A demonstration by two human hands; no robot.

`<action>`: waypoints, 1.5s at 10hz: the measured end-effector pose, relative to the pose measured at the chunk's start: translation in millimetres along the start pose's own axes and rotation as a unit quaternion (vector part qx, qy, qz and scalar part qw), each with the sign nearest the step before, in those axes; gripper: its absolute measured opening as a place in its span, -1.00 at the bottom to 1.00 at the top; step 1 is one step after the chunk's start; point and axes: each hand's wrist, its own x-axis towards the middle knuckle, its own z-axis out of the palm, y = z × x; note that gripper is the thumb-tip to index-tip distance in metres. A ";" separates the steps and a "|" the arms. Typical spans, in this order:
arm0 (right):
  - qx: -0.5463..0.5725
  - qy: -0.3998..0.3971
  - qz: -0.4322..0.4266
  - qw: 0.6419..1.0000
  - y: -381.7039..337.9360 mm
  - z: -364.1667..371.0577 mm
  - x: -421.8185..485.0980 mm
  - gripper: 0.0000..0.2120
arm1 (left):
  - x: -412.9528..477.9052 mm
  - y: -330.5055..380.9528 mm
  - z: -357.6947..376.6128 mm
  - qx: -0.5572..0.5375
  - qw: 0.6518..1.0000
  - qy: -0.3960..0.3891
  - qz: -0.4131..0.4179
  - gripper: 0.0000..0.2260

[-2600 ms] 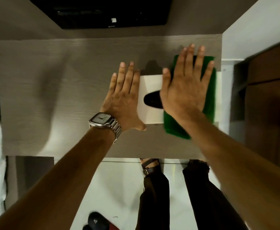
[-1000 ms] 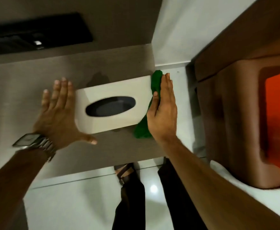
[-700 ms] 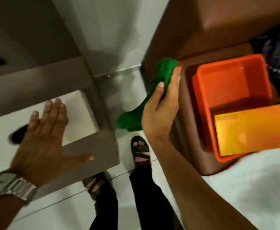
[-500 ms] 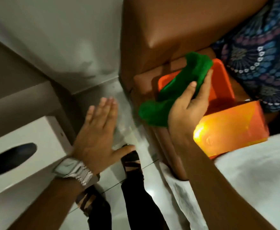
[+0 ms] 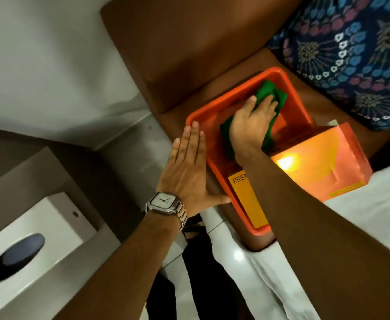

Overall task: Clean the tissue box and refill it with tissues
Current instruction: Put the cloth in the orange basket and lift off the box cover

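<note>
Looks like the wiping part is done; right hand (image 5: 251,125) presses the green cloth (image 5: 270,91) into the orange tub (image 5: 240,204), fingers curled on it; left hand (image 5: 187,167) hovers flat and empty; white tissue box (image 5: 39,245) sits lower left, well apart; next is probably grabbing the orange tissue pack (image 5: 323,167).

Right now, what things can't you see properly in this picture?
Head view, the only one:
- Tissue box: blurred, cut off by the left edge; its dark hole hides whether anything is inside.
- Green cloth: partly under the right hand, so whether it is gripped or let go is unclear.
- Yellow pack in the orange tray: the right forearm covers its label after "PREM".
</note>
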 end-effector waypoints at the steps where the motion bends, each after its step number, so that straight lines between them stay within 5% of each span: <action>1: -0.047 -0.030 0.009 0.998 1.6 17.1 2.6 -0.45 | -0.7 -2.7 2.6 -0.001 1.000 0.006 -0.006 0.37; 3: -0.195 -0.092 0.034 0.976 16.3 32.5 39.4 -0.46 | -3.0 -1.6 -6.8 -0.019 1.000 0.002 0.007 0.30; 6: -0.182 -0.157 -0.056 0.969 53.9 -50.9 132.4 -0.52 | -56.7 -62.9 -6.2 -0.025 0.998 0.031 -0.048 0.03; 7: -0.179 -0.117 -0.153 0.965 54.3 -31.3 65.5 -0.56 | -84.7 -83.7 -0.8 -0.028 0.997 0.024 -0.069 -0.03; 8: -0.128 -0.149 -0.158 0.968 30.7 -13.3 21.6 -0.65 | -131.2 -117.2 5.0 -0.036 0.993 0.026 -0.109 -0.11; 9: -0.082 -0.084 -0.297 0.948 17.2 35.6 -86.1 -0.75 | -164.0 -144.0 7.2 -0.054 0.985 0.037 -0.161 -0.16; 10: -0.058 -0.266 -0.254 0.928 12.9 80.2 -199.8 -0.75 | -225.5 -191.0 11.5 -0.073 0.939 0.110 -0.319 -0.27; 11: -0.125 -0.391 -0.183 0.894 30.8 115.4 -255.2 -0.65 | -270.4 -221.9 19.0 -0.094 0.854 0.220 -0.463 -0.35; 12: -0.193 -0.436 -0.128 0.870 52.5 152.3 -299.2 -0.49 | -321.6 -258.2 38.7 -0.219 0.671 0.268 -0.655 -0.26; 14: -0.234 -0.362 -0.113 0.895 69.6 177.4 -329.1 -0.22 | -339.6 -281.9 62.9 -0.511 0.504 0.251 -0.650 -0.56; 15: -0.259 -0.333 -0.122 0.898 69.0 181.0 -331.6 -0.19 | -336.1 -287.8 62.8 -0.511 0.514 0.244 -0.645 -0.54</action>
